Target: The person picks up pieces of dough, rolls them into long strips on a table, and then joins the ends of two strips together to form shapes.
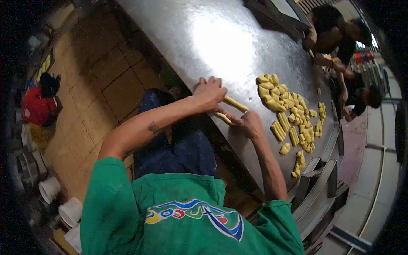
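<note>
Two yellow dough strips, the farther strip [236,103] and the nearer strip [223,118], lie side by side at the near edge of the metal table. My left hand [210,94] rests over their left ends with its fingers spread on the tabletop. At the other end, my right hand [250,123] has its fingers closed round the strips; its palm side is hidden. To the right of my hands are several dough pieces [272,93], heaped and partly overlapping. Among them lie short dough sticks [279,131], lined up side by side.
The metal table [178,38] runs along my front, with a bright glare on it. A metal tray [278,15] stands at its far side. Metal racks [316,191] are at the right end. Two other people [335,34] work across the table. White buckets [70,212] stand left.
</note>
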{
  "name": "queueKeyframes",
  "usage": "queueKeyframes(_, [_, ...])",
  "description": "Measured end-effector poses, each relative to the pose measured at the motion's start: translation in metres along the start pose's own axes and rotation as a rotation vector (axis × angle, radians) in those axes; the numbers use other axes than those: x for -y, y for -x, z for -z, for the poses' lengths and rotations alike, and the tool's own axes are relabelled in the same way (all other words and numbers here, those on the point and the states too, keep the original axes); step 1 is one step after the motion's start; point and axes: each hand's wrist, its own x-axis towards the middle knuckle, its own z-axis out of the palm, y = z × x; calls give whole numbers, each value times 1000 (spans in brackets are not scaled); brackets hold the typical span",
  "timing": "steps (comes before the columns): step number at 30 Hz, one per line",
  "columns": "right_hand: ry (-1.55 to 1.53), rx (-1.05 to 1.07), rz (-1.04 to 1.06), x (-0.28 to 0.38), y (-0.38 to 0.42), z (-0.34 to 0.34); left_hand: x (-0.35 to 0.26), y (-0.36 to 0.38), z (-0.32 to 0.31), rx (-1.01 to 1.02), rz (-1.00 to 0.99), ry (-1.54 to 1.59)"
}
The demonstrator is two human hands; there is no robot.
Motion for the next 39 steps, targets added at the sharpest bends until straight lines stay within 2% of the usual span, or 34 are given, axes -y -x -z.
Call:
queueKeyframes(2, [-68,-27,-25,-13,-1,-10,11,6,6,-1,-44,144])
queueKeyframes(7, [-112,-81,166,-22,9,-6,18,1,14,74,-98,165])
queueKeyframes(11, [-80,-153,124,-20,-3,-5,19,-2,16,62,-155,86])
queueKeyframes(15, [-63,-101,124,-12,-5,8,21,-4,21,83,-185,124])
queueKeyframes(18, [117,-137,236,2,1,13,14,-3,26,109,-115,127])
queueKeyframes(20, [113,-140,209,1,-9,8,14,-6,23,121,-98,115])
queueKeyframes(23, [119,-182,201,-3,-15,8,16,-7,23,104,-93,90])
queueKeyframes(25, [-69,-31,112,-8,-14,14,14,-3,22,60,-93,74])
queueKeyframes(26, [-64,-27,121,-9,-13,13,16,-4,21,56,-82,75])
queueKeyframes(31, [-100,-220,182,-17,-11,-4,17,-3,13,27,-82,105])
queueKeyframes(32, [-97,-228,182,-23,-11,-4,16,-3,10,20,-87,103])
queueKeyframes(34, [-293,-164,103,-25,-6,-5,9,3,7,-102,-2,113])
queueKeyframes(39, [-149,-323,139,-15,7,-13,6,3,1,-186,-71,10])
